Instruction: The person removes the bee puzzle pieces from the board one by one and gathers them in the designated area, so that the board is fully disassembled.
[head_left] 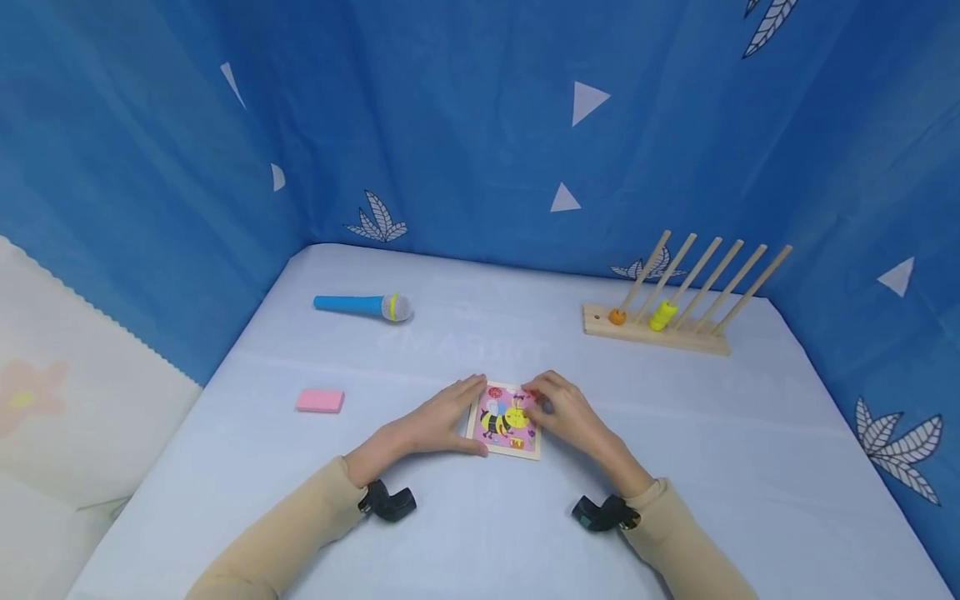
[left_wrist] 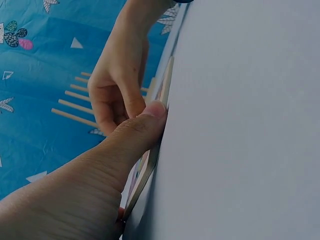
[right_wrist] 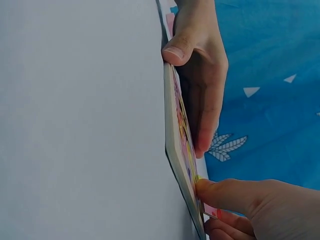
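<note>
A small wooden jigsaw puzzle with a bee picture on pink lies flat on the table, framed by a pale wooden rim. My left hand grips it from the left, thumb at the near corner and fingers along the far left edge. Over the right side of the picture, my right hand pinches a puzzle piece. In the right wrist view that pink and red piece shows between thumb and fingers, tilted up from the board; most of it is hidden by the fingers.
A pink block lies to the left. Behind it is a blue toy microphone. At the back right stands a wooden peg rack with upright rods, an orange bead and yellow beads. Blue curtains hang around the table.
</note>
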